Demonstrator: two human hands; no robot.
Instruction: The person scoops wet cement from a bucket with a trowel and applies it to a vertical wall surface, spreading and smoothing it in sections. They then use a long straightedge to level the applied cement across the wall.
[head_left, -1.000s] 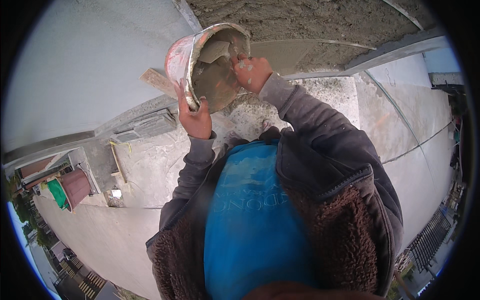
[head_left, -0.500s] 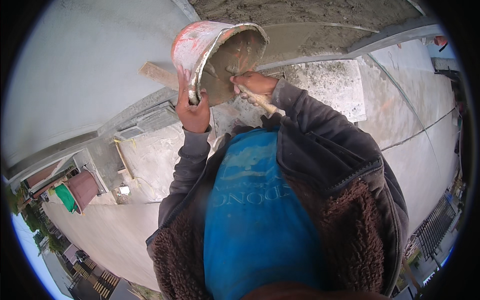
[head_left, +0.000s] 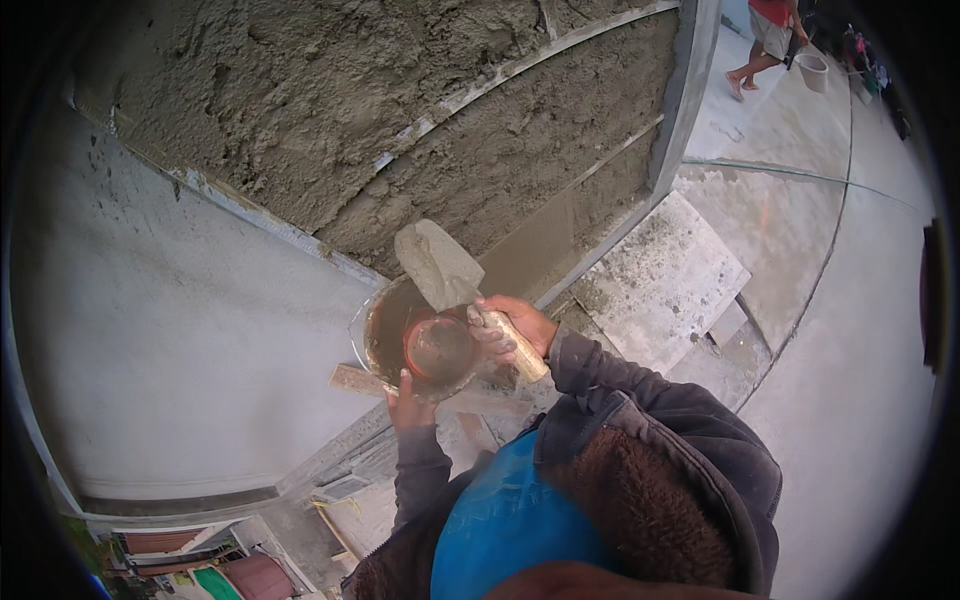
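Note:
My left hand [head_left: 410, 407] is closed on the near rim of a mortar-smeared bucket [head_left: 372, 338], with the thumb over the edge. The bucket's mouth is turned up toward me, showing grey mortar on the walls and an orange-red ring around its bottom. My right hand [head_left: 510, 328] grips the pale wooden handle of a trowel [head_left: 437, 266]. The trowel's blade lies over the far rim of the bucket, its face coated in grey mortar. Beyond the blade rises a wall section [head_left: 270, 120] covered in rough wet mortar.
Narrow strips [head_left: 520, 70] cross the mortared wall. Smooth grey wall [head_left: 190, 360] lies to the left. A spattered board [head_left: 665, 285] rests at right, and a wooden plank [head_left: 352, 380] shows beside the bucket. At upper right a person [head_left: 770, 40] carries a pale bucket [head_left: 812, 72].
The bucket has gone from lying tilted sideways to mouth up. The trowel blade has come out of it carrying mortar. My view has swung up to the mortared wall.

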